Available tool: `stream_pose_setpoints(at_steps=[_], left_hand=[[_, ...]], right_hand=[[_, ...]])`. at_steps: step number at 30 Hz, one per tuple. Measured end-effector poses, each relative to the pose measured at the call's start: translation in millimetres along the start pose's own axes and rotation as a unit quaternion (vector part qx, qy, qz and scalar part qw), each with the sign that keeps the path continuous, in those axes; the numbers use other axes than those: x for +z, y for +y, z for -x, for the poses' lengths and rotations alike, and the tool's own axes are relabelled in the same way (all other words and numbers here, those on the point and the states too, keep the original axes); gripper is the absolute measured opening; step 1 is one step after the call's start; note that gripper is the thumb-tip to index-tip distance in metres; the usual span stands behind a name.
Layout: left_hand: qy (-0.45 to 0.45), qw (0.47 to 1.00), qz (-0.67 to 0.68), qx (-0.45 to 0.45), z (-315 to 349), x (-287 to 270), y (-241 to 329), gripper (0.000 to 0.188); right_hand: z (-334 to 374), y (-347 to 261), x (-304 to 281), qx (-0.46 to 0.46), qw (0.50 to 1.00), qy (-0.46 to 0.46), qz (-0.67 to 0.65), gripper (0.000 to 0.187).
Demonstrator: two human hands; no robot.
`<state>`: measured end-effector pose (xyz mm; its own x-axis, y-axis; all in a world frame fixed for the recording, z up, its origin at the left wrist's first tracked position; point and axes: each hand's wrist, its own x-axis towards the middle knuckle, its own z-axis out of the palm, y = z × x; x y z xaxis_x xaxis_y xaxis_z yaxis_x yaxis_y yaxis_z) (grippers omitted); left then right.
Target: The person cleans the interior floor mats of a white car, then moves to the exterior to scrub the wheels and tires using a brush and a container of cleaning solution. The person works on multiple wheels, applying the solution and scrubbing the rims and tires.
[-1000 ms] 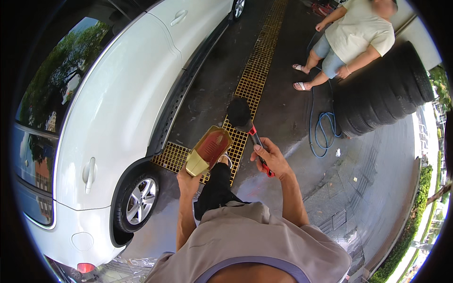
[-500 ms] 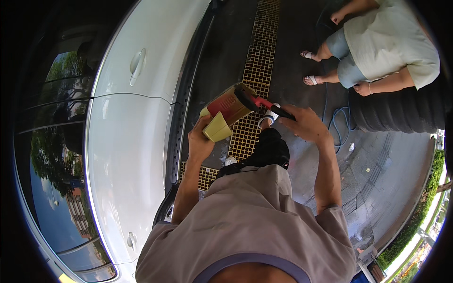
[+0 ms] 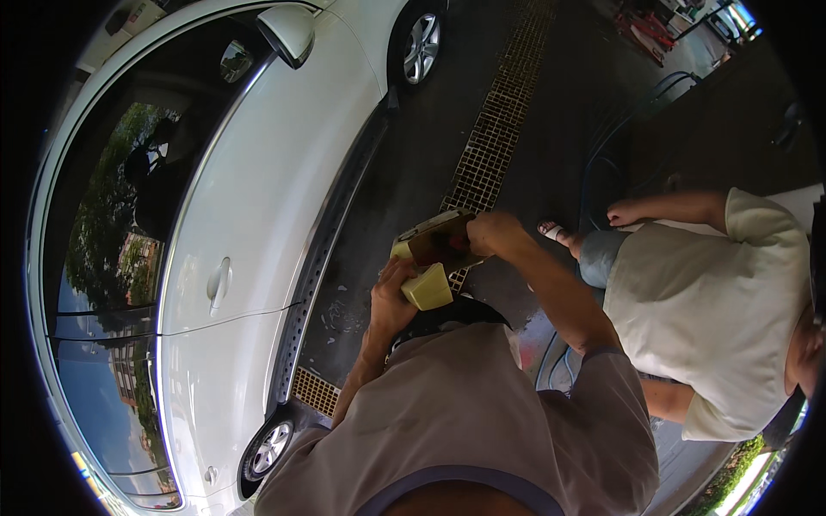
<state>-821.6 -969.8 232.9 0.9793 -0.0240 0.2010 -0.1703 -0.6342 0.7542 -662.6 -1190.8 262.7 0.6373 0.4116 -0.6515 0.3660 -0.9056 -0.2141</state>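
Observation:
My left hand (image 3: pixel 393 292) is closed around a yellow cut-open plastic container (image 3: pixel 428 289), which has a squarish pale-yellow part pointing toward me and a darker reddish-brown side. My right hand (image 3: pixel 493 234) is at the container's opening, fingers bent round the handle of a brush. The brush itself is almost wholly hidden now by the container and my fingers; half a second ago its red and black handle and dark head showed. Both hands are in front of my chest, to the right of a white car (image 3: pixel 232 224).
The car's sill, wheels (image 3: pixel 422 47) and mirror (image 3: pixel 291 33) line the left side. A floor grating (image 3: pixel 490 155) runs across the dark floor. Close on my right stands a person in a pale shirt (image 3: pixel 688 301). A blue hose (image 3: pixel 559 365) lies by them; red equipment (image 3: pixel 644 33) is far right.
My view has swung along the car toward its front. My right hand has come in against the container with the brush, which is now mostly hidden. The other person appears nearer.

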Motion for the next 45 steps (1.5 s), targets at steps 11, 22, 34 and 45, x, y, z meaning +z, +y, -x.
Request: stream_pose_setpoints(at_steps=[11,22,34,45], left_hand=[[-0.008,1.0,0.016,0.011,-359.9,135.0,-24.5,0.031],[0.114,0.98,0.017,-0.165,-601.2,241.8,-61.4,0.039],[0.292,0.804,0.137,-0.5,-733.9,481.7,-225.6,0.044],[0.351,0.759,0.125,-0.533,-700.8,657.3,-477.0,0.05]], right_hand=[[-236.5,233.5,-191.7,-0.07,0.955,-0.166,-0.235,0.039],[-391.6,438.5,-400.4,-0.07,0.925,-0.2,-0.316,0.043],[-737.6,585.0,-428.0,-0.076,0.892,-0.373,-0.244,0.036],[-1018.0,571.1,-231.2,-0.208,0.918,-0.336,-0.039,0.033]])
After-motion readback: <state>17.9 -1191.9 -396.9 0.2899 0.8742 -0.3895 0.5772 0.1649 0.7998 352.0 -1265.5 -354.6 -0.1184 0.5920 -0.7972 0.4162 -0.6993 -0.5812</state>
